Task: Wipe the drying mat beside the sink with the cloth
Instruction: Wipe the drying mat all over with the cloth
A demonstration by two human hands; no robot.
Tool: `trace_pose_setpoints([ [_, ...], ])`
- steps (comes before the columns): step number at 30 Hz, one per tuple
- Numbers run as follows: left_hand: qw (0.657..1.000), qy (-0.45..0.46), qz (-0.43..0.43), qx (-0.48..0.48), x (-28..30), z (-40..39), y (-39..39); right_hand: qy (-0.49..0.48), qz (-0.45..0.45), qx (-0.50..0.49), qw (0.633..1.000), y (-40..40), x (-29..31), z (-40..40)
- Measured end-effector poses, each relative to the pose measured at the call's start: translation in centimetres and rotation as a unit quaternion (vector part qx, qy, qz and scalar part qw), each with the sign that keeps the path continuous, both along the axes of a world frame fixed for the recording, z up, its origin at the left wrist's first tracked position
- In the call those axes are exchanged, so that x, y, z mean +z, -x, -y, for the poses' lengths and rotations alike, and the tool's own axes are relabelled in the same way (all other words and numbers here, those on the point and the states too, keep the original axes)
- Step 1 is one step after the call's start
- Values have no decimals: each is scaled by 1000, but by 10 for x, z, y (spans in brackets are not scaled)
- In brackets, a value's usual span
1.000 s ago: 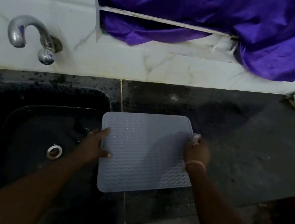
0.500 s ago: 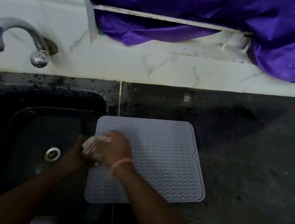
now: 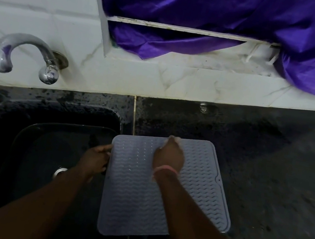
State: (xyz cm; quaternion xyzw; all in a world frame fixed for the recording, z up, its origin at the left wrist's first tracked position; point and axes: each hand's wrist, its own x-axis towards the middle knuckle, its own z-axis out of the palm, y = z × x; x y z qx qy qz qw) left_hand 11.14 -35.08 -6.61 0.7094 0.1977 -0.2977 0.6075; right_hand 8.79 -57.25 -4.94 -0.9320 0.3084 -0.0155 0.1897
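Wiping in progress at the centre of the frame.
Right hand (image 3: 169, 155) grips the cloth (image 3: 173, 138) at the drying mat's (image 3: 134, 195) far edge; left hand (image 3: 96, 159) pinches its sink-side edge; lower area apparently unwiped.

Drying mat (image 3: 192, 191): matt grey, rubbery-looking, wavy ribbed texture. Sink (image 3: 29, 138): black, glossy basin, wet sheen. Tap (image 3: 23, 53): polished chrome metal, mirror-like. Table (image 3: 271, 160): dark stone, speckled, dull and smeared, rougher look than the sink. Wall tiles (image 3: 36, 3): white glazed, faint marble veining. Curtain (image 3: 234, 12): purple satin-like cloth, shiny, creased
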Motion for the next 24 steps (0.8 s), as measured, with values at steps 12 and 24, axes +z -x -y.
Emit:
trace_pose_setpoints([
  [12, 995, 55, -8, 81, 5, 11, 4, -464, 258, -53, 846, 38, 22, 14],
  [24, 996, 49, 6, 73, -8, 12, 7, -93, -113, 121, 982, 28, 19, 61],
])
